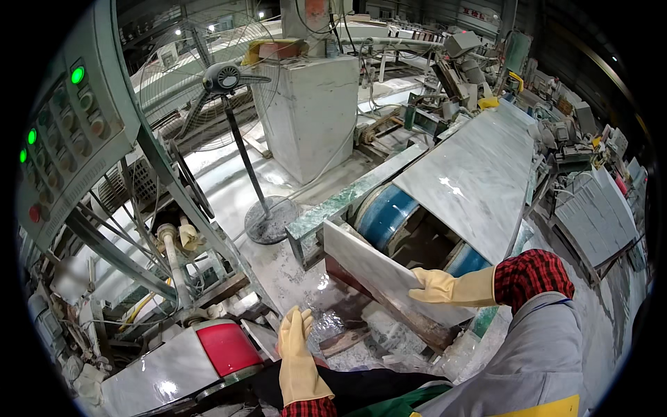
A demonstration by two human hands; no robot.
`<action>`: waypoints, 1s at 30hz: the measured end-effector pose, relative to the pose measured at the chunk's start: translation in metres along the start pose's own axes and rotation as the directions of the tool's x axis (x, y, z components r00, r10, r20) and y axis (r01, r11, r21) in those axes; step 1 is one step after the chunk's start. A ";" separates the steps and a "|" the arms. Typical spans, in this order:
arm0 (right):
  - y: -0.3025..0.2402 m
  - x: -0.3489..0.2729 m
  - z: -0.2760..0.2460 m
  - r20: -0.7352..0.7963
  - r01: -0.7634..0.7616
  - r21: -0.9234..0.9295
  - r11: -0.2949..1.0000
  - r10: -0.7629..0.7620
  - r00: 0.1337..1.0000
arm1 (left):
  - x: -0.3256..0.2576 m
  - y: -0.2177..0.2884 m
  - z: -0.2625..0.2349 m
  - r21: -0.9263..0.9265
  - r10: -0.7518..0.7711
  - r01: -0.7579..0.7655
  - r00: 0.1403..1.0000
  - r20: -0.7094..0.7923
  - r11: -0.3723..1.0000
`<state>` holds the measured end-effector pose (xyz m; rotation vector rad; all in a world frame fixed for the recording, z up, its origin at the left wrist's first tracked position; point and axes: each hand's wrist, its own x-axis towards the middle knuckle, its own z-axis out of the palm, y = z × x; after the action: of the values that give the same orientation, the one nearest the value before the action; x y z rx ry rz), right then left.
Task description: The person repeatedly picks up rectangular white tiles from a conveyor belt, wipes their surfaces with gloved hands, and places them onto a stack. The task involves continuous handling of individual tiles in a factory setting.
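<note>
My right hand (451, 286), in a cream rubber glove, is at the upper edge of a grey-white stone slab (372, 258). Its fingers are closed on that edge; the slab stands tilted, and its far side is hidden. My left hand (297, 354), gloved alike, is held apart from the slab with its fingers stretched out and nothing in them. Beyond the tilted slab, a long grey-veined stone slab (465, 174) lies on a conveyor with blue rollers (387, 215). Near my left hand is a red roller (228, 347) at the end of another pale, wet surface (163, 372).
A control panel (69, 132) with green lights rises at the left. A standing fan (224, 80) on a round base is beside a white block-like pillar (309, 115). Stacked grey slabs (597, 215) lean at the right. The floor (323, 306) is wet, with stone scraps.
</note>
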<state>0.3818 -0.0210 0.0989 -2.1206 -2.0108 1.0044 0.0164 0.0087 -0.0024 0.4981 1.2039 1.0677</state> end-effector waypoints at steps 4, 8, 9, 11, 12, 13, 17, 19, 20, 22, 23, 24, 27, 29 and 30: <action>-0.009 -0.002 -0.005 0.023 -0.047 -0.052 0.998 0.048 0.999 | -0.003 0.001 -0.002 0.016 -0.004 0.004 1.000 -0.021 1.000; 0.012 0.002 0.006 -0.052 0.021 -0.012 1.000 -0.022 0.998 | -0.006 0.001 0.003 0.024 0.031 -0.030 0.999 -0.018 0.999; 0.007 0.001 0.003 -0.035 -0.007 -0.029 1.000 0.006 0.999 | -0.006 0.003 0.005 0.035 0.010 -0.010 1.000 -0.018 0.999; -0.002 -0.003 -0.004 0.002 -0.063 -0.063 0.996 0.063 0.998 | -0.002 0.001 0.005 0.029 0.012 -0.011 1.000 -0.008 1.000; -0.001 -0.002 -0.004 0.005 -0.050 -0.045 0.998 0.051 0.999 | -0.001 0.000 0.004 0.025 0.010 -0.010 1.000 -0.005 1.000; 0.002 0.000 -0.004 0.008 -0.037 -0.028 0.999 0.038 0.999 | 0.002 0.000 0.005 0.022 0.000 0.000 1.000 -0.011 1.000; -0.005 -0.003 -0.005 -0.020 0.052 0.062 0.997 -0.051 0.999 | 0.006 -0.002 -0.001 0.007 0.001 -0.001 1.000 0.005 1.000; -0.028 -0.007 -0.013 -0.031 -0.023 -0.094 0.995 0.020 0.999 | -0.004 0.011 0.007 -0.005 -0.002 0.001 0.999 -0.041 1.000; -0.039 -0.005 -0.011 -0.033 0.062 -0.045 0.997 -0.063 0.997 | -0.012 0.020 0.007 0.002 -0.008 0.008 1.000 -0.025 1.000; -0.022 -0.006 -0.008 -0.047 0.123 0.016 0.992 -0.122 0.991 | 0.013 -0.013 -0.014 -0.072 0.059 -0.057 0.998 0.033 0.996; -0.031 -0.011 -0.011 -0.023 0.011 0.121 0.993 -0.009 1.000 | -0.002 0.013 0.009 -0.003 -0.014 0.014 1.000 -0.017 1.000; -0.018 -0.009 -0.005 -0.061 0.032 0.147 0.989 -0.023 0.998 | 0.005 0.002 0.007 -0.037 -0.025 0.026 0.999 0.047 0.999; 0.001 0.004 0.013 -0.090 0.128 0.193 0.973 -0.112 0.990 | 0.009 0.003 -0.004 0.068 -0.006 0.004 0.999 0.038 0.998; 0.015 0.010 0.020 -0.101 0.160 0.262 0.952 -0.138 0.985 | 0.006 -0.001 -0.004 0.033 -0.015 0.013 0.999 0.042 0.999; 0.012 0.007 0.018 -0.077 0.131 0.283 0.950 -0.113 0.991 | 0.002 -0.003 -0.003 0.026 -0.014 0.013 0.999 0.038 1.000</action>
<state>0.3834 -0.0237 0.0760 -1.8325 -1.8140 1.1195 0.0148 0.0081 -0.0072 0.5268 1.1871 1.0285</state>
